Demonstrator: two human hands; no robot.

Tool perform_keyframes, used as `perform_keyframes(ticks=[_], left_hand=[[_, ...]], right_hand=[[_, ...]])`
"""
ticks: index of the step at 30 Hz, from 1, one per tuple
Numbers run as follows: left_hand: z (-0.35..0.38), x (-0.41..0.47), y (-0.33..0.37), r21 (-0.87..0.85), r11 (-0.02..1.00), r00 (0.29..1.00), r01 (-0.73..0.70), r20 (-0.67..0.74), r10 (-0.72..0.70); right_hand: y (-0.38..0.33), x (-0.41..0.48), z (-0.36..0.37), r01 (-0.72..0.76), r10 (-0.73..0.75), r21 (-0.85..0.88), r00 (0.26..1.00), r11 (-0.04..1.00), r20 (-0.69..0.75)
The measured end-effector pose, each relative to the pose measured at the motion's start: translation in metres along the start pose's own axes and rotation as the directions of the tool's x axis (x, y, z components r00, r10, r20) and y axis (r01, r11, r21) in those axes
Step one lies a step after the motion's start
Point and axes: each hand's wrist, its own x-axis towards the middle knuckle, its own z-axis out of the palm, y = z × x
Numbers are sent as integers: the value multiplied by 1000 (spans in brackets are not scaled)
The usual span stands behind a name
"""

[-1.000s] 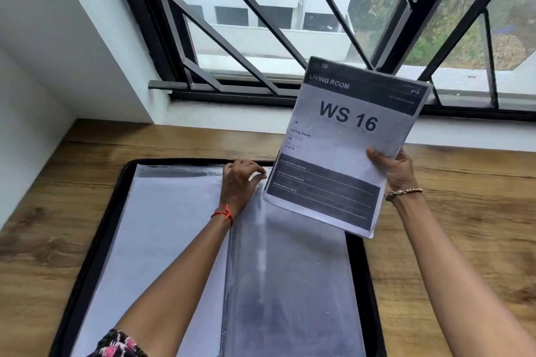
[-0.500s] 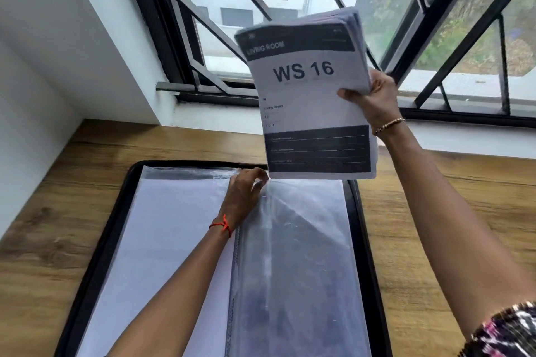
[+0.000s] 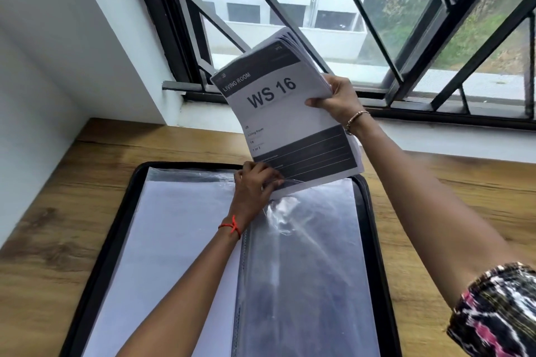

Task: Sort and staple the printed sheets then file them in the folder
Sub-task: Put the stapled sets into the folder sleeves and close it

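A black-edged folder [image 3: 374, 240] lies open on the wooden desk, white sheets filed in its left half and clear plastic sleeves [image 3: 304, 269] on the right. My right hand [image 3: 336, 98] grips a thick stack of printed sheets [image 3: 290, 124], top page reading "WS 16 Living Room", by its right edge. The stack is tilted, and its bottom edge meets the top of the right sleeve. My left hand [image 3: 255, 185] pinches the sleeve's upper left corner, right beside the stack's lower corner.
The wooden desk [image 3: 58, 211] runs to a white wall on the left and a windowsill behind. A black window grille [image 3: 203, 46] stands just beyond the raised papers. Bare desk shows on both sides of the folder.
My right hand has brought the stack down from high in front of the window, tilting it until its bottom edge meets the sleeve opening. My left hand stayed at the sleeve's top.
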Motion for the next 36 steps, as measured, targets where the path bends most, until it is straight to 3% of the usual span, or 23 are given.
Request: perform_keyframes(ticks=[6,13,17,21,29,36], left_hand=[[9,2,17,42,998,998,-37,-57,39],[32,8,60,12,995,994,-94,62,93],[40,12,77,138,990,996,-5,90,-7],[42,11,94,278,961,996,-7,90,-18],[51,13,112,142,989,991,-26,134,6],[49,16,116,3,1000,998,-14,69,13]], right_hand=[[-3,6,20,7,-7,16,1000,1000,8],[1,9,37,-24,24,32,1000,999,20],[4,11,30,-32,31,57,999,998,14],[9,13,18,-10,11,70,1000,998,-8],[7,17,-7,35,-35,-1,999,999,42],[15,19,-6,31,-25,-98,997,995,70]])
